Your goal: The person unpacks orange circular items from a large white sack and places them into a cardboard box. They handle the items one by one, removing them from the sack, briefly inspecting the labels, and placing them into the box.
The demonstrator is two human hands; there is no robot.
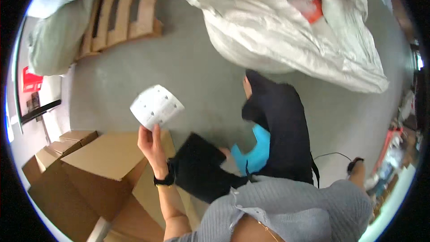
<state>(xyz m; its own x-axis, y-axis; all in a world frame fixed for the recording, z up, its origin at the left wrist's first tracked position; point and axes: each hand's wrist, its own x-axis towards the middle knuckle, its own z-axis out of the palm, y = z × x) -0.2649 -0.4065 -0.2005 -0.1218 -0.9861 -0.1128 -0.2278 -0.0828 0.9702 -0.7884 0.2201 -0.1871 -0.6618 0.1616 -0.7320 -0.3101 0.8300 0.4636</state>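
My left hand point(151, 145), with a black band on its wrist, pinches the lower edge of a white sheet point(156, 106) between thumb and fingers. Small dark printed marks run in rows across the sheet, which is held up above the floor, just past an open cardboard box point(105, 152). Far to the right, my right arm point(357, 178) shows beyond the grey sleeve. A small dark thing point(356, 165) is at its end, and a thin dark cable point(333, 153) curves close by. The right fingers cannot be made out.
A big white woven sack point(268, 31) with red stuff inside lies ahead. A wooden pallet point(121, 11) and a pale green sack point(56, 42) stand at the far left. A light-blue object point(255, 154) sits between my black-trousered legs. Blurred goods line the right side.
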